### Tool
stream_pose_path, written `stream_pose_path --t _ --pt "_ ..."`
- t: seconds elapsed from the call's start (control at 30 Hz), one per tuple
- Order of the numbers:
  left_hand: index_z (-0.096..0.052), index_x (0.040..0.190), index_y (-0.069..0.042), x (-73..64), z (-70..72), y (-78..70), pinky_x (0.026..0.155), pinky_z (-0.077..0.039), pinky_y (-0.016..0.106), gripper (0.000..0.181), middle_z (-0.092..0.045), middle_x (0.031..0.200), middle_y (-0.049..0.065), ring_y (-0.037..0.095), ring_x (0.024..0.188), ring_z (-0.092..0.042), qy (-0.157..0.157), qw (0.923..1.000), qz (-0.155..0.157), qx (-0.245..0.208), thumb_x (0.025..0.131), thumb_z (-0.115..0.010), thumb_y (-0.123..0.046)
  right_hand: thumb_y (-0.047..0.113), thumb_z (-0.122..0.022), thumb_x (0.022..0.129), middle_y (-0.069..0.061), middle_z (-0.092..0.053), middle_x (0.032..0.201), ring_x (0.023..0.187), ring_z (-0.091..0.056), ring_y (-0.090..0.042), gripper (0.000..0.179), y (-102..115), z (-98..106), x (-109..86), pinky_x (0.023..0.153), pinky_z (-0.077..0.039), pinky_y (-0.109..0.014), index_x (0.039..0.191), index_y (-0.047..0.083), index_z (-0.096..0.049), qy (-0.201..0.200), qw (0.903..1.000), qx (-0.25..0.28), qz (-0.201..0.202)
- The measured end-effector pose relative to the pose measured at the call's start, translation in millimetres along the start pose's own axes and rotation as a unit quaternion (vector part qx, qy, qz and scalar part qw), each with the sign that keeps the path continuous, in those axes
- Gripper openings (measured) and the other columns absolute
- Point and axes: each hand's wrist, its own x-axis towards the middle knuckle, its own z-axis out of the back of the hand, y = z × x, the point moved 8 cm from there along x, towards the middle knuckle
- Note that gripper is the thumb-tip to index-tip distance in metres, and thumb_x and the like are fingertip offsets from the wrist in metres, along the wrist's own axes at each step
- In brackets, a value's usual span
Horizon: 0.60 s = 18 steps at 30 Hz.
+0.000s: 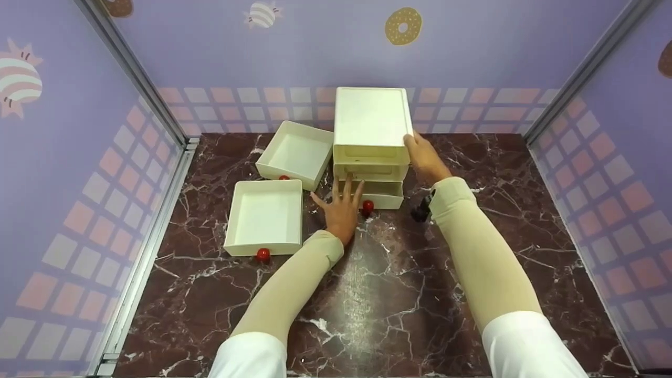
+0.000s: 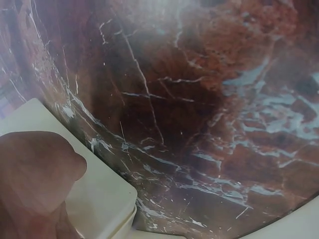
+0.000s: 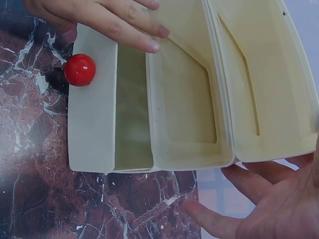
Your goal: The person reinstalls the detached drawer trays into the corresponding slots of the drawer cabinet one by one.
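Widely splayed, left fingers (image 1: 348, 186) lie over the bottom drawer (image 1: 387, 202).

The head view is softly lit, with the top of the cabinet (image 1: 373, 116) brightest and its open front dimmer. In front of the cabinet, the table (image 1: 362, 310) shows a pale streak of glare. The left wrist view is dim, hazy and soft. In the right wrist view, the cabinet's edges bow, and the red knob (image 3: 79, 69) carries small highlights.
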Motion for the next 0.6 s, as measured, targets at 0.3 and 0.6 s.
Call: stream_pose_path --t 0.3,0.6 --pt "-0.001 0.164 -0.038 1.6 1.9 1.4 0.108 -0.025 0.084 0.081 0.003 0.174 -0.001 0.033 0.160 -0.004 0.012 0.9999 -0.001 0.005 0.103 -0.055 -0.035 0.040 -0.027 0.107 -0.006 -0.030 0.167 0.153 -0.027 -0.019 0.061 1.6 -1.4 1.8 0.130 -0.018 -0.038 0.164 0.019 -0.020 -0.003 1.0000 0.000 0.002" --pt "-0.036 0.158 -0.010 -4.8 22.2 -32.5 0.120 -0.032 0.062 0.055 -0.044 0.160 0.009 0.029 0.149 -0.041 -0.124 0.9815 -0.113 0.092 0.107 -0.040 -0.029 0.041 -0.026 0.107 -0.007 -0.029 0.167 0.153 -0.026 -0.020 0.062 -1.2 -1.0 2.7 0.130 -0.017 -0.039 0.164 0.020 -0.020 0.000 1.0000 -0.001 -0.010"
